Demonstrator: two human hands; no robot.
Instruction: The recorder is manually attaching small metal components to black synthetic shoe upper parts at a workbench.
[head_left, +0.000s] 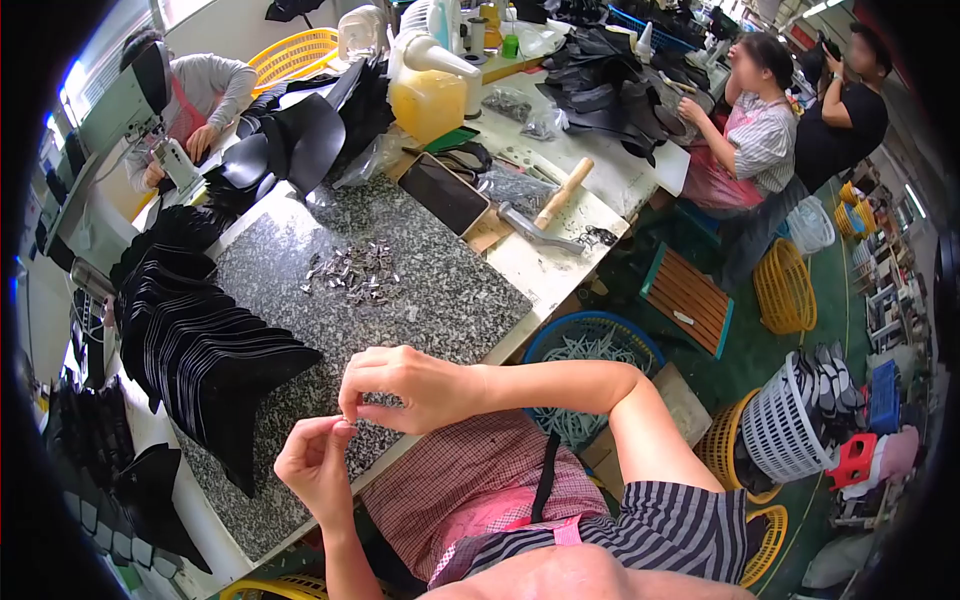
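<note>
A grey speckled stone slab point(440, 290) is seen covering the bench. A fanned row of black cut pieces point(200, 350) is stacked along its left edge. A yellow jug point(428, 95) with a white spout is set at the far end, with a flat dark rectangular case point(443, 192) just beside it and a wooden-handled hammer point(545, 212) on the pale board to the right. A heap of small silvery metal clips point(352, 272) is scattered mid-slab. Clear bags point(520, 105) of small dark parts are laid on the white table behind; no label can be read.

One tiny silvery clip point(348, 420) is pinched between both hands above the slab's near edge; its shape is too small to tell. The left hand point(315, 462) is closed, fingertips on the clip. The right hand point(405, 385) is curled, thumb and forefinger gripping the same clip.
</note>
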